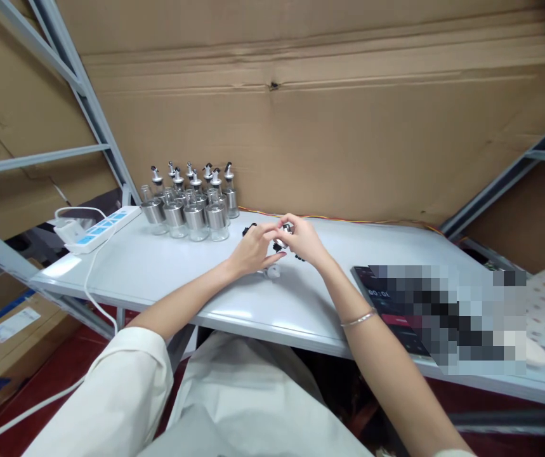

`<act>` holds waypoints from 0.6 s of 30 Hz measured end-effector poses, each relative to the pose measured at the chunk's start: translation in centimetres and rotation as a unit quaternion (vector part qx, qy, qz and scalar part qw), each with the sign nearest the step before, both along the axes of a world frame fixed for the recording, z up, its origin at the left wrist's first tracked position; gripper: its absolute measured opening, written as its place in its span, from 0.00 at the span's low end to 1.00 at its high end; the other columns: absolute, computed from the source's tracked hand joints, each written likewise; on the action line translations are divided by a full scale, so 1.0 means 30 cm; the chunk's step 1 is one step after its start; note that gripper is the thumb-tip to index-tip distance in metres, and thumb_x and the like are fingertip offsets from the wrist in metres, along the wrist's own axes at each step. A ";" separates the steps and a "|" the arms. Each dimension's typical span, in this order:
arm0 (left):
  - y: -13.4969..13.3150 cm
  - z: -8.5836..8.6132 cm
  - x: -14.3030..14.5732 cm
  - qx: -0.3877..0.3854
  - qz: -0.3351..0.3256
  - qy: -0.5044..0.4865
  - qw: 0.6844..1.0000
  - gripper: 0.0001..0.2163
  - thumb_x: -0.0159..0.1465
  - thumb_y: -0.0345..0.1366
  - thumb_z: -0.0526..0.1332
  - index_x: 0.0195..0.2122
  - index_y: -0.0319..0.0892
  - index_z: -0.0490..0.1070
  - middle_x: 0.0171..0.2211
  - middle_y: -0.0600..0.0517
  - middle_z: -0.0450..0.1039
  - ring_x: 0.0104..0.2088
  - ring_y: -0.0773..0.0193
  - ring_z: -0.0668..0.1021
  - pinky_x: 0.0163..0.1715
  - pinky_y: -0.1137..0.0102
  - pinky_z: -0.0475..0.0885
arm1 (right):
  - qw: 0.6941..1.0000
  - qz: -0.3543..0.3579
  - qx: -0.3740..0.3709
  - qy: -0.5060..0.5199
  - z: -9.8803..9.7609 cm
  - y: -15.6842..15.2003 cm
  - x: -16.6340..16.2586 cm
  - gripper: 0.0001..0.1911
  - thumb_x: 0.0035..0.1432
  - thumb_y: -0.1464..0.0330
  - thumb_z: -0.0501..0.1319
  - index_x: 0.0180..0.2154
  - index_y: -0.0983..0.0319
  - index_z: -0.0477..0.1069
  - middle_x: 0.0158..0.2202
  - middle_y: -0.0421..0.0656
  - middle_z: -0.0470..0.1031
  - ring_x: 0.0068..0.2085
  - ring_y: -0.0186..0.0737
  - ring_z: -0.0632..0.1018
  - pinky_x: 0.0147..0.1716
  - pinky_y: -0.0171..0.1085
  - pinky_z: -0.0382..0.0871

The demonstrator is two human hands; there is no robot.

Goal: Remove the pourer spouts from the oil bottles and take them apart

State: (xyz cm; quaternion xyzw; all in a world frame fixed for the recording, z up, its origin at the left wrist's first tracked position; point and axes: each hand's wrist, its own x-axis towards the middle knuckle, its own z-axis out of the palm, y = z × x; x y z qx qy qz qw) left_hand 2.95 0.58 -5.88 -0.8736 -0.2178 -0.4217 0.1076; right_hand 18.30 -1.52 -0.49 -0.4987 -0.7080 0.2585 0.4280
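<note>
My left hand (253,249) and my right hand (303,238) meet over the middle of the white table (158,266). Together they pinch a small black and silver spout cap (282,237) between the fingertips. A small clear piece (272,273) lies on the table just below my left hand. A few small black parts (249,230) lie behind my hands. Several glass bottles with steel bases and pour spouts (191,203) stand in a cluster at the table's back left.
A white power strip (98,230) with its cord lies at the left end of the table. A dark tablet-like device (386,304) lies at the right, partly blurred. Cardboard sheets (329,114) line the wall behind. A cardboard box (10,336) sits on the floor at left.
</note>
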 end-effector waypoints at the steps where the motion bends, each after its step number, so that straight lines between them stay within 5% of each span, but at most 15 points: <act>1: 0.007 -0.015 -0.006 0.000 0.014 -0.018 1.000 0.20 0.61 0.45 0.59 0.49 0.42 0.55 0.46 0.42 0.65 0.47 0.56 0.71 0.44 0.60 0.69 | 1.000 0.008 -0.002 -0.006 -0.001 -0.002 -0.004 0.08 0.49 0.64 0.60 0.28 0.60 0.63 0.16 0.32 0.66 0.16 0.29 0.63 0.21 0.32 0.56; 6: 0.006 -0.029 -0.019 -0.097 0.022 -0.065 0.993 0.21 0.59 0.41 0.60 0.48 0.41 0.53 0.32 0.52 0.66 0.30 0.65 0.72 0.35 0.67 0.69 | 1.000 0.010 0.002 -0.002 -0.014 -0.010 -0.015 0.11 0.51 0.61 0.60 0.34 0.59 0.64 0.14 0.30 0.61 0.15 0.30 0.61 0.20 0.31 0.55; 10: -0.025 0.000 -0.020 -0.205 0.000 -0.109 0.973 0.21 0.59 0.35 0.57 0.52 0.41 0.53 0.31 0.54 0.69 0.26 0.69 0.70 0.32 0.71 0.67 | 0.996 0.025 0.088 0.014 -0.022 -0.012 -0.017 0.12 0.53 0.61 0.60 0.38 0.60 0.66 0.16 0.30 0.57 0.19 0.30 0.61 0.22 0.31 0.55; 14: -0.037 0.029 -0.029 -0.282 -0.021 -0.127 0.951 0.16 0.56 0.32 0.55 0.47 0.39 0.61 0.35 0.51 0.71 0.28 0.69 0.71 0.30 0.73 0.67 | 0.979 0.042 0.195 -0.049 -0.039 -0.003 -0.014 0.13 0.55 0.63 0.60 0.41 0.62 0.68 0.23 0.35 0.65 0.25 0.32 0.66 0.28 0.31 0.61; 18: -0.047 0.046 -0.027 -0.346 -0.024 -0.106 0.932 0.10 0.55 0.36 0.58 0.37 0.39 0.65 0.26 0.55 0.67 0.24 0.71 0.66 0.25 0.75 0.64 | 0.950 0.032 0.280 -0.131 -0.056 0.009 -0.010 0.11 0.58 0.64 0.58 0.40 0.63 0.71 0.28 0.42 0.72 0.27 0.34 0.70 0.31 0.33 0.62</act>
